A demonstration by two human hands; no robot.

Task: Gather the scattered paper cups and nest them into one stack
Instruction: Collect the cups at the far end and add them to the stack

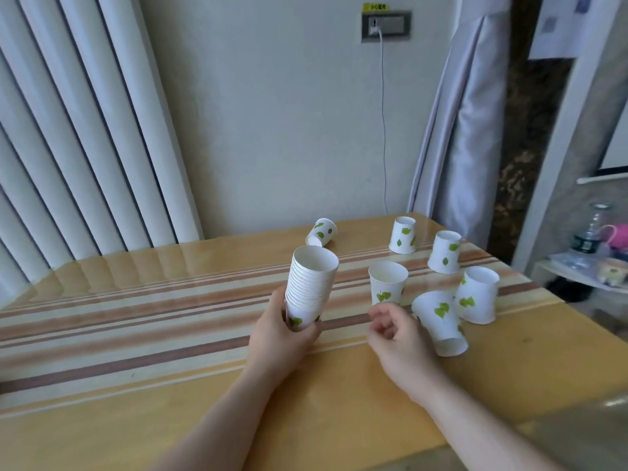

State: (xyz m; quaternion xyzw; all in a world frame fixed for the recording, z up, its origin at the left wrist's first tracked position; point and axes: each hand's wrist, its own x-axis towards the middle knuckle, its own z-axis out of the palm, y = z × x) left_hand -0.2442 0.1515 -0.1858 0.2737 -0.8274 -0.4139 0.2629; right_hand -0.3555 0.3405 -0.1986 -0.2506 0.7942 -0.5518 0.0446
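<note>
My left hand (pixel 280 338) grips the bottom of a tall stack of nested white paper cups (pixel 311 283) with green leaf prints, mouth upward. My right hand (pixel 396 338) hovers with loosely curled fingers and holds nothing, just below an upright cup (pixel 387 282). A cup on its side (pixel 438 321) lies right of that hand. Upside-down cups stand at the near right (pixel 477 295), farther back (pixel 444 252) and at the far edge (pixel 403 234). Another cup (pixel 321 232) lies tipped at the far middle.
The table (pixel 136 334) has a yellow cloth with brown stripes under a glossy cover. Behind it are a wall, a radiator at the left and a curtain (pixel 465 130). A side shelf with a bottle (pixel 588 236) stands off the right edge.
</note>
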